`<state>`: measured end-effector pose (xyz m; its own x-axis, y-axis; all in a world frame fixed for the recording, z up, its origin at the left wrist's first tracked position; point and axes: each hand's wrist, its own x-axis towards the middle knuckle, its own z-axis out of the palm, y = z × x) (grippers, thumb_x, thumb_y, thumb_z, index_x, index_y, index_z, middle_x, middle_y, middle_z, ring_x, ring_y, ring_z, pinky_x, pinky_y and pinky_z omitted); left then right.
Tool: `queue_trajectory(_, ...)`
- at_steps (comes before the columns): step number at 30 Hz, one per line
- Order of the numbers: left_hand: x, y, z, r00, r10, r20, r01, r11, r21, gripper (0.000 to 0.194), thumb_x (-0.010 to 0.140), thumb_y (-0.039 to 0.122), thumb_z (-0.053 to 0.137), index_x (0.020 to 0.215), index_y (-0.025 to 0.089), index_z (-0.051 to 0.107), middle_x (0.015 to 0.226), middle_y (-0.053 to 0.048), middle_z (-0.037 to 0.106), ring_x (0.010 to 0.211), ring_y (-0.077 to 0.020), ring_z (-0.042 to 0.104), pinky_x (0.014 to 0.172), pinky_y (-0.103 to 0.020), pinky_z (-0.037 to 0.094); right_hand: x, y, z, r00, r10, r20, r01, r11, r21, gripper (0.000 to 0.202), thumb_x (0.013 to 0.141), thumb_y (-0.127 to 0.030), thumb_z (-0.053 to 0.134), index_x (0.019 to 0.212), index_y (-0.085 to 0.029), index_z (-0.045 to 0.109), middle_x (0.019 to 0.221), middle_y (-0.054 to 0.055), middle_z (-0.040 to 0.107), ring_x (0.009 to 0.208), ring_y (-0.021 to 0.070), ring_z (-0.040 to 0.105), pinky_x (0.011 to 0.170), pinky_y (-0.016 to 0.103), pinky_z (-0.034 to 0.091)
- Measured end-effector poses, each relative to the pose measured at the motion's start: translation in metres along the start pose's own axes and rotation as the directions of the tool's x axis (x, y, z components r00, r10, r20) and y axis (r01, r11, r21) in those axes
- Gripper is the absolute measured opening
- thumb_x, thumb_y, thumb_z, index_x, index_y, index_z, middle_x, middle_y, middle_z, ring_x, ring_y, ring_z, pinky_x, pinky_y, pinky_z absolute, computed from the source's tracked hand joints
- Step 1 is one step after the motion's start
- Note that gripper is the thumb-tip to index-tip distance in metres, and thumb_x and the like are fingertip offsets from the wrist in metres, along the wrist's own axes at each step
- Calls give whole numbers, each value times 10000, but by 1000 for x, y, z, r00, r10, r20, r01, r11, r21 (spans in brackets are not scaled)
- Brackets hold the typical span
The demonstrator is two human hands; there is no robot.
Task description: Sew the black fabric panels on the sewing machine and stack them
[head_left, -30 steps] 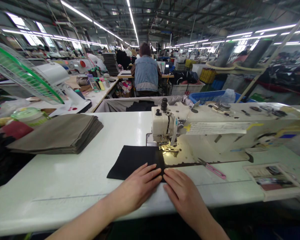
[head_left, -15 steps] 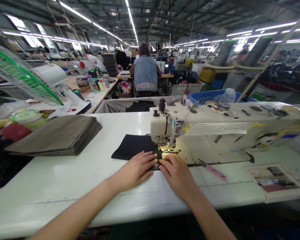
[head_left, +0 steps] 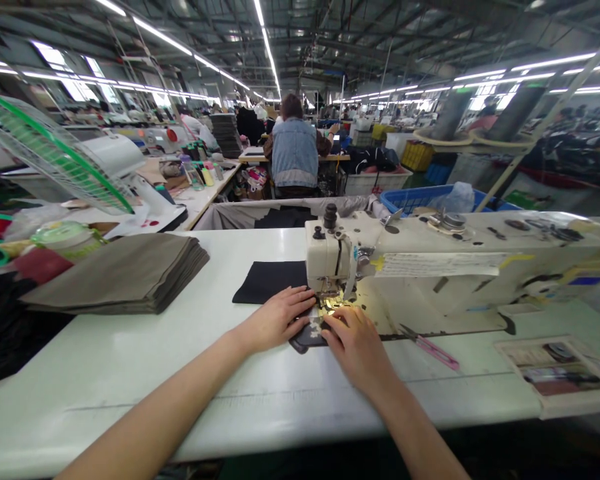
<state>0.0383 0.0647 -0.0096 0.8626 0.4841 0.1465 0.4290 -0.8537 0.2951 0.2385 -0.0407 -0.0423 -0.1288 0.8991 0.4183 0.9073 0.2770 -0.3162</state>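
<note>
A folded piece of black fabric (head_left: 270, 281) lies on the white table, its right end under the head of the sewing machine (head_left: 325, 257). My left hand (head_left: 280, 319) rests flat with fingers stretched on the fabric's near right edge, left of the lit needle area. On the other side, my right hand (head_left: 354, 343) is at the front of the metal needle plate, its fingers bent and close together; what is under its fingertips is too small to make out. Pink-handled thread snips (head_left: 435, 350) lie to the right of that hand.
A stack of grey-brown fabric (head_left: 115, 273) lies on the left, near a white fan (head_left: 113, 160). At the right is a tray of small tools (head_left: 555, 373). Ahead, beyond the table, a person in a denim vest (head_left: 295, 153) sits facing away.
The black fabric has moved away from me, under the machine head, and my left hand has moved forward with it. More of the dark plate edge shows between my hands. The camera view has shifted slightly.
</note>
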Motion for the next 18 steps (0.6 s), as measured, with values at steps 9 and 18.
queue_trajectory(9, -2, -4, 12, 988, -156, -5, 156, 984, 82, 513, 1011, 403, 481, 1490, 221, 463, 1580, -104, 415, 1484, -319, 324, 1197, -596, 248, -35, -9, 2, 997, -13, -71, 18, 997, 69, 267, 950, -222, 595, 1206, -161, 643, 1163, 130, 630, 1093, 286, 592, 948, 468, 537)
queue_trajectory(18, -21, 2, -2, 951, -300, 70, 281, 939, 200, 499, 976, 228, 445, 1471, 176, 478, 1561, -117, 442, 1433, -294, 417, 1146, -517, 368, -59, 1, -1, 984, 25, -175, -19, 999, 34, 285, 1016, -344, 487, 1167, -180, 665, 1170, 131, 663, 1085, 294, 617, 948, 486, 528)
